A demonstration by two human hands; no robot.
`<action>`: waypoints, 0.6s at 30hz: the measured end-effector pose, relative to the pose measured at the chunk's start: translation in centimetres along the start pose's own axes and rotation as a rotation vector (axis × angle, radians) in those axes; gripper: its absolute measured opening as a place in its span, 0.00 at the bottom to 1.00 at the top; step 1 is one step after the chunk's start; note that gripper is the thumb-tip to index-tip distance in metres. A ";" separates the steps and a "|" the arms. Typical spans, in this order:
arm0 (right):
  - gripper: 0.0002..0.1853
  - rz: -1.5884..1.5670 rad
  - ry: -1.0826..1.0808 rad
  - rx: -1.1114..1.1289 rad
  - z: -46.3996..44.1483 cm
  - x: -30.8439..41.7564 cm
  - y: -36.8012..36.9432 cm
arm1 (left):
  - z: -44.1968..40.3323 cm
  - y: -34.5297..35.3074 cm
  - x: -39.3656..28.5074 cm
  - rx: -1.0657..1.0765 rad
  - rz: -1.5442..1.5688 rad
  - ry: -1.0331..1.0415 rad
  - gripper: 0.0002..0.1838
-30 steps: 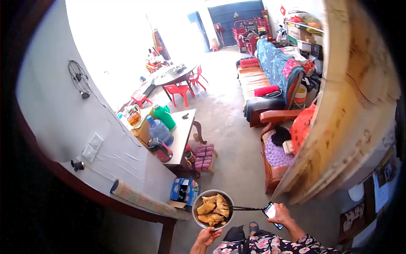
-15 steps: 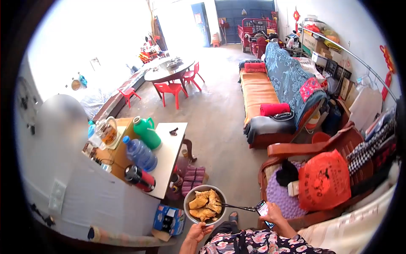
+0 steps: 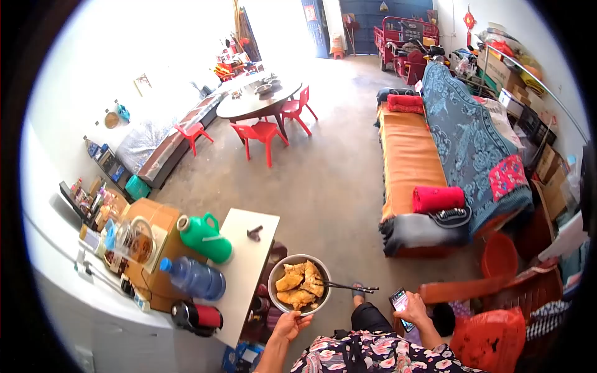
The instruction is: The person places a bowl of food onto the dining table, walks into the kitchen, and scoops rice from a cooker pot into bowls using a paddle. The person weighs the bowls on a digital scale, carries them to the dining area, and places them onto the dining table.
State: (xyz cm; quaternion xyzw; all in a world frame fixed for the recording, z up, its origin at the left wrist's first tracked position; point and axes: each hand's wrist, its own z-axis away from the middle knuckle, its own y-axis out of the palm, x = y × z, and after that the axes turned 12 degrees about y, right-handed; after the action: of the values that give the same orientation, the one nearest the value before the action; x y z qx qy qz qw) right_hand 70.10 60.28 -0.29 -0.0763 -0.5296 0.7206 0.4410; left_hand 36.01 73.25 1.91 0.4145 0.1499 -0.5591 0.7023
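Bowl (image 3: 272, 287) and phone (image 3: 396, 303) are being held at once, one to each hand: the bowl's near rim is being gripped by the left hand (image 3: 290, 326) (what support is being given underneath cannot be told), while the phone is being clasped by the right hand (image 3: 415, 311). The hands are being held well apart. By the look of it, the bowl is being steadied or carried rather than eaten from, since the black chopsticks (image 3: 351, 287), resting among browned chunks of food (image 3: 298, 280), are being touched by neither hand. For the next move, a level bowl is being called for, with the phone being put aside first should the chopsticks be wanted. The bowl is being held just ahead of the left hand and well to the left of the right, beside the edge of the bench (image 3: 249, 261) and above the floor (image 3: 348, 155).
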 end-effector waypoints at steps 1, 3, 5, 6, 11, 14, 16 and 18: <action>0.39 -0.006 -0.002 0.002 -2.0 1.0 -1.0 | -1.5 0.8 -1.0 -0.003 -0.005 0.003 0.13; 0.40 0.039 -0.035 -0.026 -6.2 3.7 -3.4 | -4.5 2.8 -3.6 -0.013 0.043 0.000 0.13; 0.39 0.027 -0.062 -0.015 -9.6 6.4 -5.5 | -6.0 4.7 -6.6 -0.045 0.061 0.016 0.13; 0.39 0.035 -0.077 0.008 -11.4 7.4 -5.9 | -7.1 5.4 -7.5 -0.042 0.079 0.025 0.13; 0.38 0.129 -0.204 0.066 -20.4 12.5 -7.2 | -14.1 7.9 -10.0 -0.080 0.110 0.044 0.14; 0.37 0.111 -0.244 0.075 -25.6 15.9 -7.3 | -19.1 8.6 -11.9 -0.088 0.146 0.052 0.15; 0.36 0.139 -0.255 0.077 -29.5 18.4 -7.2 | -22.8 9.0 -13.7 -0.112 0.126 0.057 0.14; 0.37 0.178 -0.269 0.101 -33.6 20.6 -6.7 | -26.7 9.4 -15.8 -0.137 0.117 0.064 0.13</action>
State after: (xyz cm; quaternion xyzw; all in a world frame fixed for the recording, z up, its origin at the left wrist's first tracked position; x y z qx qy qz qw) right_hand 80.91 98.76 -1.75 -0.0033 -0.5382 0.7861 0.3039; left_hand 46.06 104.00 0.16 0.3912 0.1857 -0.4918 0.7554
